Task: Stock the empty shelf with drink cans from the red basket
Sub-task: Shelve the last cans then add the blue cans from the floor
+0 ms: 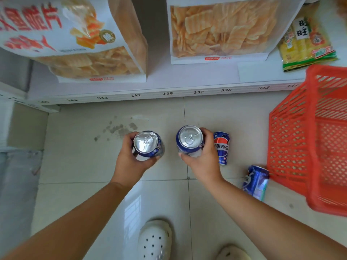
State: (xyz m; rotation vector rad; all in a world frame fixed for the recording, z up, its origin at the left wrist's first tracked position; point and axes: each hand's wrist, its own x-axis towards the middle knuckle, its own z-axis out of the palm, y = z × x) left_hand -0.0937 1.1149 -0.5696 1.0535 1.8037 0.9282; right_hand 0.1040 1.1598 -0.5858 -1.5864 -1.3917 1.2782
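On my far left a big bag of crisps sits on the white shelf, a second crisp bag further along. Below, over the tiled floor, my left hand wraps its fingers round an upright blue can, top facing me. My right hand grips another upright can the same way. Just beside that hand a third can lies on the floor, and a fourth can lies touching the red basket, which is tipped on its side at my right. A yellow snack pack sits above the basket.
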